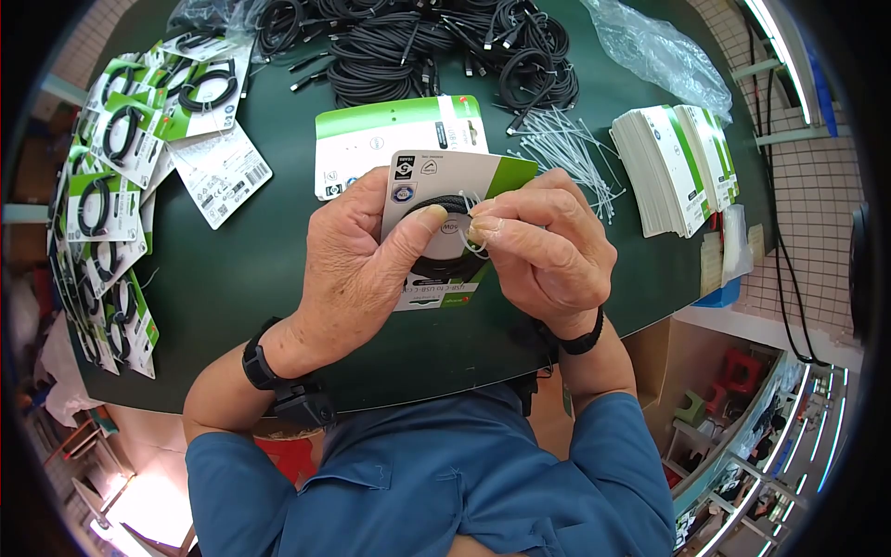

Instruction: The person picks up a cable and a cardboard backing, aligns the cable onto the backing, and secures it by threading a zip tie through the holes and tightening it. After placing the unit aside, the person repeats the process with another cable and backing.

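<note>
My left hand (357, 255) grips a white and green cable card (483, 172), its thumb pressing a coiled black USB cable (436, 266) against the front. A thin white zip tie (471, 243) loops around one side of the coil. Pinched between the thumb and fingers of my right hand (552, 246) is that zip tie, close to the card's right side. The back of the card and the left fingers behind it are hidden. Just beyond the held card lies a small stack of flat cards (348, 139).
Bundled black cables (390, 56) fill the table's far side. Loose white zip ties (566, 158) lie right of centre. Stacked blank cards (654, 176) stand at the right, below a clear plastic bag (659, 56). Cards with cables attached (121, 144) overlap along the left edge.
</note>
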The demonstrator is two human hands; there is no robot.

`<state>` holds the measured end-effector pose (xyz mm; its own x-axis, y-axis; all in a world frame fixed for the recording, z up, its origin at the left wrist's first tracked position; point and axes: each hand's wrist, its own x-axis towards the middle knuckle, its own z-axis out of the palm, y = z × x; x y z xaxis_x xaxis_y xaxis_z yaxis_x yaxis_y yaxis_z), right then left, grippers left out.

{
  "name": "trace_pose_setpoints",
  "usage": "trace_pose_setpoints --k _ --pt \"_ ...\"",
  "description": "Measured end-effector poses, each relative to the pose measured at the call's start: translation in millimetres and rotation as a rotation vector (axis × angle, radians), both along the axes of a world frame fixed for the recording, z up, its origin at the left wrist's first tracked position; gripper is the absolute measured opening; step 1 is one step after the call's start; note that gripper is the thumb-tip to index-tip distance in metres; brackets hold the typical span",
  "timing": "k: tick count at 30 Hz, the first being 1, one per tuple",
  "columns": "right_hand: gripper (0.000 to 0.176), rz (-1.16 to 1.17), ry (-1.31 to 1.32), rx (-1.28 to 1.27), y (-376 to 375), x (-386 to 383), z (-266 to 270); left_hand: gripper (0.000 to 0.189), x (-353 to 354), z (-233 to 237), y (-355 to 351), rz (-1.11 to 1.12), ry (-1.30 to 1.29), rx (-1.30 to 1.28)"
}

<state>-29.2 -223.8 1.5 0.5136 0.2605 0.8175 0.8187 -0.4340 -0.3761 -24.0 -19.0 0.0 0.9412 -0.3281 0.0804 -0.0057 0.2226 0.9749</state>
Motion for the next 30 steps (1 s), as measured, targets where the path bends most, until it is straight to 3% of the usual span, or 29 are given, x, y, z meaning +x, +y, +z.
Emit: trace_pose_setpoints --k 9,12,21,30 --pt "0.041 -0.021 0.000 0.026 1.8 2.6 -1.3 0.026 -1.0 -1.1 0.0 0.004 -0.050 0.025" --pt "0.021 -0.049 0.022 0.027 0.7 2.1 1.6 0.026 -1.1 -1.3 -0.5 0.007 -0.060 0.028" --pt "0.021 -0.047 0.046 -0.008 2.3 3.8 2.4 0.027 -2.9 -2.1 -1.3 0.022 -0.060 0.040" --pt "0.022 -0.027 0.251 -0.056 -0.6 2.7 15.5 0.027 -0.6 -4.4 -0.3 0.004 -0.049 0.085"
